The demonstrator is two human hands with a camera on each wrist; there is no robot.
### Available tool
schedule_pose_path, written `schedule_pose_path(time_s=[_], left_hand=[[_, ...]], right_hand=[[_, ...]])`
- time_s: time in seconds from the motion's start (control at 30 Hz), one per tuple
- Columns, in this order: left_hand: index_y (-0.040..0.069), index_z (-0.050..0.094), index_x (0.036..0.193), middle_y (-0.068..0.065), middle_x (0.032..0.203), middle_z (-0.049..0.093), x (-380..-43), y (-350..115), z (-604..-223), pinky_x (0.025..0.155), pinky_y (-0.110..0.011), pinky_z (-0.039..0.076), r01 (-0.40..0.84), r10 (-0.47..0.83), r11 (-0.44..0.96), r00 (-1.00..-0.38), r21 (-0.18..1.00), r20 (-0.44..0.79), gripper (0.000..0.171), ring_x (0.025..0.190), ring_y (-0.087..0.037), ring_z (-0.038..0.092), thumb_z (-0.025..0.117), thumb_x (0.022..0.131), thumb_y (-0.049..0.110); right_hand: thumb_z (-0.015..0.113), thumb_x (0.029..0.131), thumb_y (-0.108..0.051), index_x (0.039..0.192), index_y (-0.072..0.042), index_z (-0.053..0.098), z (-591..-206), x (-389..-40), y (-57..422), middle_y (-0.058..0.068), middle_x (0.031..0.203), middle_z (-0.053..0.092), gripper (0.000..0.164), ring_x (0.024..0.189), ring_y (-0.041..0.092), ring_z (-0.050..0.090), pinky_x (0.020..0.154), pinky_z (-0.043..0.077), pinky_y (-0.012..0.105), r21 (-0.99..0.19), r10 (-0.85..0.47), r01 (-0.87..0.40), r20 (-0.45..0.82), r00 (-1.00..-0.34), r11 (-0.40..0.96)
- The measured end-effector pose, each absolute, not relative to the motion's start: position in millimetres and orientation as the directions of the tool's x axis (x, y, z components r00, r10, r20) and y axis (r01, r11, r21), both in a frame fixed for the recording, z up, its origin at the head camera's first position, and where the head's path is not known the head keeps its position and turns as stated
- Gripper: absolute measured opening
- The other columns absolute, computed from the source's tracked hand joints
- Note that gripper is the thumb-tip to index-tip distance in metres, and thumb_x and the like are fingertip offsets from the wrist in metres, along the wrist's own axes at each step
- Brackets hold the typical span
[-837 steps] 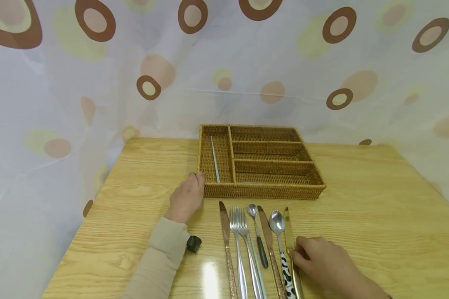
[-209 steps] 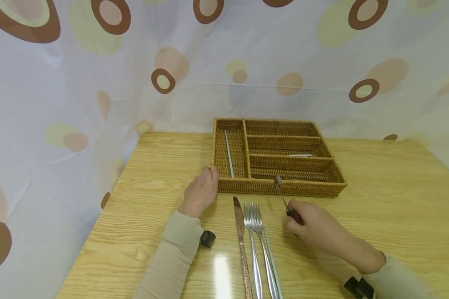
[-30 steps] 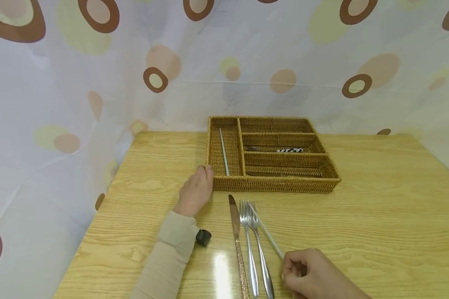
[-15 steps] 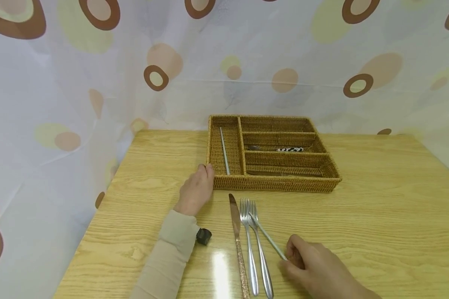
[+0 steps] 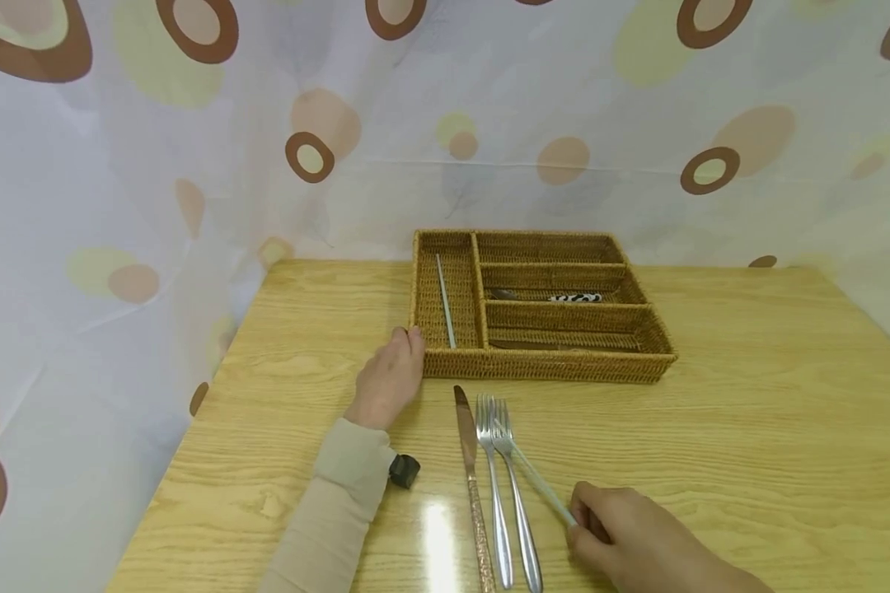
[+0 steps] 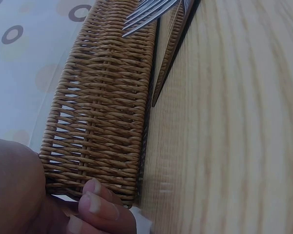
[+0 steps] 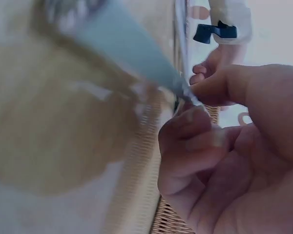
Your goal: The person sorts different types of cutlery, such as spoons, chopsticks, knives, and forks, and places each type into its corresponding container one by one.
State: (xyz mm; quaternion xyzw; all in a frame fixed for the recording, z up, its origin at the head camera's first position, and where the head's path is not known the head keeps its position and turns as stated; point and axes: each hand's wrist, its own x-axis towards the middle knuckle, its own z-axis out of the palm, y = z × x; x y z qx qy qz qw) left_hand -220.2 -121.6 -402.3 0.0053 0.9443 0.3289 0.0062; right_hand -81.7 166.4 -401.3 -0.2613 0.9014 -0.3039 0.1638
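Note:
My right hand point(image 5: 634, 535) pinches a pale green chopstick point(image 5: 537, 478) near its lower end, its far tip slanting over the fork tines. Two silver forks point(image 5: 498, 502) point(image 5: 522, 523) lie side by side left of it. Further left is a copper-coloured knife point(image 5: 473, 486) with a textured handle. My left hand point(image 5: 386, 380) grips the front left corner of a wicker cutlery tray point(image 5: 549, 366); in the left wrist view its fingertips point(image 6: 102, 207) curl round that corner. A similar chopstick point(image 5: 446, 301) lies in the tray's left compartment.
In the tray's middle right compartment lie a spoon bowl point(image 5: 503, 294) and a black-and-white patterned handle point(image 5: 574, 298). Knives point(image 5: 522, 345) show partly behind the front wall. A patterned cloth point(image 5: 489, 99) hangs behind the wooden table point(image 5: 749, 428).
Knives and spoons from the table are now in the tray. The chopstick beside the forks has been picked up by my right hand; its tip has lowered slightly. My left hand stays put.

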Motion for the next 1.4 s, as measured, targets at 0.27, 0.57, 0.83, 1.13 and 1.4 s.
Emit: schedule_pose_path(time_s=[0.27, 0.57, 0.83, 1.13, 1.4], left_hand=[[0.008, 0.041, 0.086, -0.009, 0.063, 0.043, -221, -122, -403, 0.04, -0.035, 0.036, 0.008, 0.014, 0.783, -1.0, 0.622, -0.005, 0.048, 0.048, -0.023, 0.042, 0.009, 0.1, 0.042], [0.009, 0.041, 0.086, -0.008, 0.064, 0.042, -221, -121, -402, 0.041, -0.035, 0.035, 0.018, 0.019, 0.781, -1.0, 0.625, 0.004, 0.047, 0.049, -0.023, 0.041, 0.01, 0.1, 0.041], [0.008, 0.041, 0.087, -0.008, 0.062, 0.041, -220, -121, -401, 0.04, -0.035, 0.035, 0.01, 0.013, 0.779, -1.0, 0.627, 0.0, 0.047, 0.049, -0.023, 0.041, 0.01, 0.1, 0.041], [0.009, 0.041, 0.087, -0.007, 0.063, 0.041, -219, -121, -401, 0.041, -0.034, 0.035, -0.008, 0.007, 0.783, -1.0, 0.622, -0.022, 0.048, 0.049, -0.022, 0.04, 0.009, 0.1, 0.041], [0.009, 0.041, 0.088, -0.008, 0.064, 0.042, -220, -121, -401, 0.041, -0.035, 0.035, -0.009, 0.004, 0.784, -1.0, 0.621, -0.019, 0.047, 0.05, -0.023, 0.041, 0.009, 0.1, 0.041]], right_hand=[[0.046, 0.097, -0.02, 0.089, -0.013, 0.043, -381, -95, 161, -0.008, 0.064, 0.048, 0.012, 0.051, 0.003, 0.04, 0.045, 0.04, 0.023, -0.679, -0.59, -0.399, -0.062, -0.805, 0.615], [0.045, 0.097, -0.015, 0.102, -0.014, 0.038, -368, -111, 153, -0.004, 0.068, 0.054, 0.008, 0.052, 0.004, 0.043, 0.045, 0.041, 0.023, -0.672, -0.609, -0.512, 0.113, -0.785, 0.536], [0.047, 0.094, -0.004, 0.115, -0.012, 0.036, -350, -126, 140, -0.001, 0.075, 0.055, 0.025, 0.057, 0.008, 0.051, 0.048, 0.044, 0.026, -0.671, -0.565, -0.503, 0.149, -0.812, 0.546], [0.044, 0.095, -0.003, 0.099, -0.016, 0.047, -332, -144, 123, -0.006, 0.076, 0.052, 0.013, 0.06, 0.007, 0.047, 0.047, 0.041, 0.023, -0.552, -0.567, -0.643, 0.334, -0.753, 0.53], [0.048, 0.093, -0.005, 0.103, -0.013, 0.054, -316, -158, 109, -0.005, 0.076, 0.054, 0.014, 0.057, 0.008, 0.045, 0.05, 0.042, 0.024, -0.526, -0.569, -0.654, 0.342, -0.748, 0.544]])
